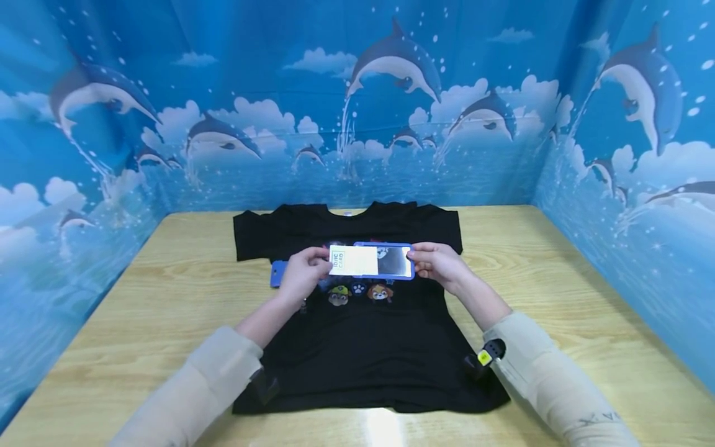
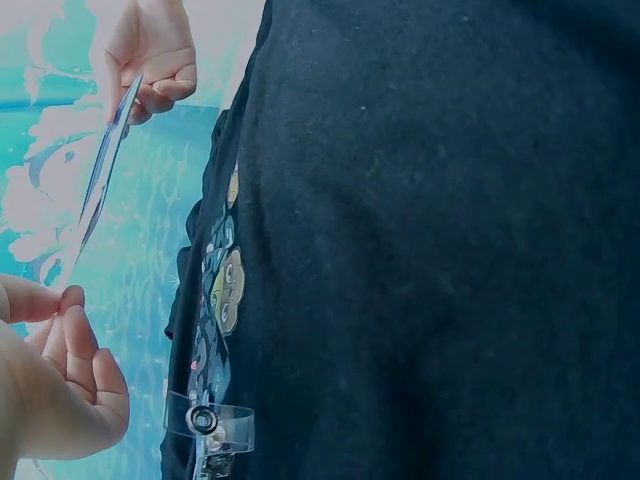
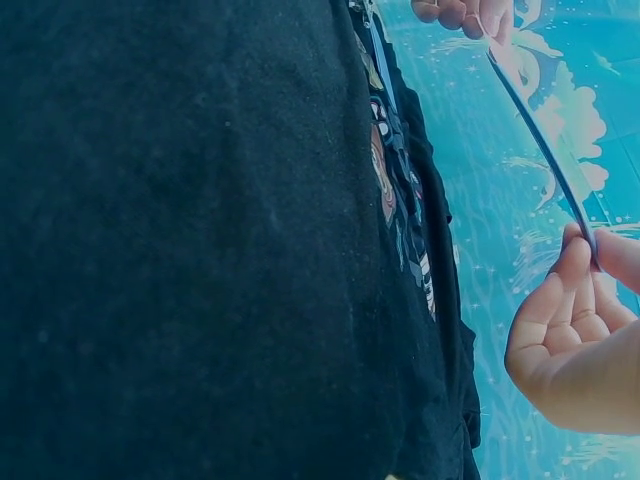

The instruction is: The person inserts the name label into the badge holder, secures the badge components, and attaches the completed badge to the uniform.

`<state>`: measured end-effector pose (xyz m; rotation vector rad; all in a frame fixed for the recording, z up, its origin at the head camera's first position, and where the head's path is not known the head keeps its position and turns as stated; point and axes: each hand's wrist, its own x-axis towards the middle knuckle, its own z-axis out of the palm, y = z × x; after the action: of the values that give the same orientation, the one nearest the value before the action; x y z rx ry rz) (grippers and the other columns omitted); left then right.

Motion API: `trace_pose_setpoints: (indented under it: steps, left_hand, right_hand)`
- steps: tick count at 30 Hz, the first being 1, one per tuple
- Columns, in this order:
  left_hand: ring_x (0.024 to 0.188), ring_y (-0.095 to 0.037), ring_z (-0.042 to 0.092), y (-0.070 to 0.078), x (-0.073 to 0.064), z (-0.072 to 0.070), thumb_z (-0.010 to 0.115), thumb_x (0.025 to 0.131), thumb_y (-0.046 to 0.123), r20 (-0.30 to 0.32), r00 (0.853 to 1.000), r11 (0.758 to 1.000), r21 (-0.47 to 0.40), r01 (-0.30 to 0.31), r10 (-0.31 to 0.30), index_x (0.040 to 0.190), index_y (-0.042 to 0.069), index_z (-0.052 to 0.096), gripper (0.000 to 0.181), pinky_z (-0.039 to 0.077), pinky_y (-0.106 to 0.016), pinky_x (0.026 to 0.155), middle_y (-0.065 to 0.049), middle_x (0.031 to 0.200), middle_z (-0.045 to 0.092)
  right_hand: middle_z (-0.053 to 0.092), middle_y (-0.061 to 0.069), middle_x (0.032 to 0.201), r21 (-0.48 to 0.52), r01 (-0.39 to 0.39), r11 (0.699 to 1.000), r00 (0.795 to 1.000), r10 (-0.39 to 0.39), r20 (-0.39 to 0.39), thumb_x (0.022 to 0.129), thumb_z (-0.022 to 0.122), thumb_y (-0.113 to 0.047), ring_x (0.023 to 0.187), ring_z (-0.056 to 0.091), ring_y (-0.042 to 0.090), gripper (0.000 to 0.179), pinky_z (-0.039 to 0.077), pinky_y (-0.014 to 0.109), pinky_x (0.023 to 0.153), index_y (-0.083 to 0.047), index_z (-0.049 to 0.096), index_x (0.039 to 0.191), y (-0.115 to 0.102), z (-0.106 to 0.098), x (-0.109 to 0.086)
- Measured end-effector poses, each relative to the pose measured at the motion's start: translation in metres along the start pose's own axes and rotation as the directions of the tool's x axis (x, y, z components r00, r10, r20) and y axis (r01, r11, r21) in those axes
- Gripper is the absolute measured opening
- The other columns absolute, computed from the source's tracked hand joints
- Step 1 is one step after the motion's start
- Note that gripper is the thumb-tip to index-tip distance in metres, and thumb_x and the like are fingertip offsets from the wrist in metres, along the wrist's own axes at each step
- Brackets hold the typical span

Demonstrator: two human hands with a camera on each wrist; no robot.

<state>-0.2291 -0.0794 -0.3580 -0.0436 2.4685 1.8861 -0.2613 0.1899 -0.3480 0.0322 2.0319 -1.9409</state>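
Observation:
My left hand (image 1: 304, 273) pinches the left end of a cream card (image 1: 354, 261) printed "ID/IC CARD". Between thumb and fingers, my right hand (image 1: 438, 264) grips the right end of a blue-framed card holder (image 1: 395, 261) with a clear window. The card overlaps the holder's left part, and the two form one line between the hands. In the right wrist view the holder (image 3: 545, 145) appears edge-on, raised above a black T-shirt (image 1: 368, 347). Cartoon dog faces (image 1: 360, 293) are printed on the shirt's chest.
The T-shirt lies spread on a wooden table (image 1: 558, 279), neck away from me. Another blue piece (image 1: 277, 274) lies on it beside my left hand. A clear strap with a metal snap (image 2: 210, 420) lies nearby. Dolphin-printed curtains (image 1: 268, 74) enclose the back and sides.

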Motion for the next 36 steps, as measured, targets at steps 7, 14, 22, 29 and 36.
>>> trace_pose_setpoints:
  steps: [7, 14, 22, 29, 36]
  left_hand:
    - [0.088, -0.036, 0.058, -0.0036, 0.0013, 0.0020, 0.057, 0.087, 0.005, -0.016, 0.998, 0.998, -0.007, -0.057, 0.057, 0.120, 0.000, 0.055, 0.033, 0.046, -0.046, 0.080, -0.015, 0.086, 0.064]
    - [0.084, -0.033, 0.059, -0.0026, 0.0024, 0.0032, 0.057, 0.086, 0.002, -0.018, 0.994, 0.994, -0.012, -0.106, 0.105, 0.128, 0.003, 0.052, 0.043, 0.049, -0.044, 0.077, -0.012, 0.080, 0.063]
    - [0.081, -0.024, 0.057, -0.0034, 0.0021, 0.0046, 0.056, 0.087, 0.004, -0.019, 0.997, 0.997, 0.015, -0.077, 0.077, 0.126, 0.004, 0.055, 0.038, 0.048, -0.044, 0.079, -0.013, 0.086, 0.063]
    - [0.083, -0.023, 0.058, -0.0038, 0.0030, 0.0050, 0.056, 0.087, 0.003, -0.009, 0.997, 0.997, 0.009, -0.081, 0.081, 0.123, 0.000, 0.056, 0.036, 0.048, -0.044, 0.079, -0.015, 0.091, 0.064]
    - [0.086, -0.029, 0.058, -0.0036, 0.0035, 0.0055, 0.055, 0.088, 0.005, 0.001, 0.995, 0.995, 0.020, -0.098, 0.098, 0.121, 0.000, 0.056, 0.033, 0.048, -0.043, 0.079, -0.013, 0.090, 0.064]
  right_hand:
    - [0.061, 0.001, 0.076, 0.006, 0.024, 1.000, 1.000, -0.024, 0.020, 0.091, 0.057, -0.009, 0.062, 0.053, 0.009, 0.036, 0.046, 0.023, 0.064, 0.011, 0.046, 0.119, 0.0019, -0.0017, 0.0010]
    - [0.062, -0.002, 0.075, 0.010, 0.018, 1.000, 1.000, -0.018, 0.009, 0.091, 0.057, -0.008, 0.061, 0.053, 0.009, 0.036, 0.046, 0.021, 0.062, 0.010, 0.047, 0.121, -0.0010, -0.0010, 0.0005]
    - [0.061, -0.002, 0.074, 0.009, 0.006, 1.000, 1.000, -0.006, 0.007, 0.091, 0.057, -0.008, 0.061, 0.053, 0.009, 0.033, 0.045, 0.021, 0.062, 0.009, 0.048, 0.117, 0.0002, -0.0010, 0.0007]
    - [0.061, -0.002, 0.073, 0.001, 0.003, 1.000, 1.000, -0.003, 0.017, 0.091, 0.057, -0.009, 0.062, 0.053, 0.009, 0.033, 0.046, 0.022, 0.063, 0.009, 0.048, 0.117, 0.0012, 0.0002, 0.0003]
    - [0.060, -0.001, 0.071, 0.021, 0.021, 1.000, 0.999, -0.021, 0.029, 0.090, 0.059, -0.009, 0.061, 0.053, 0.009, 0.029, 0.045, 0.020, 0.060, 0.008, 0.050, 0.112, 0.0015, 0.0008, 0.0014]
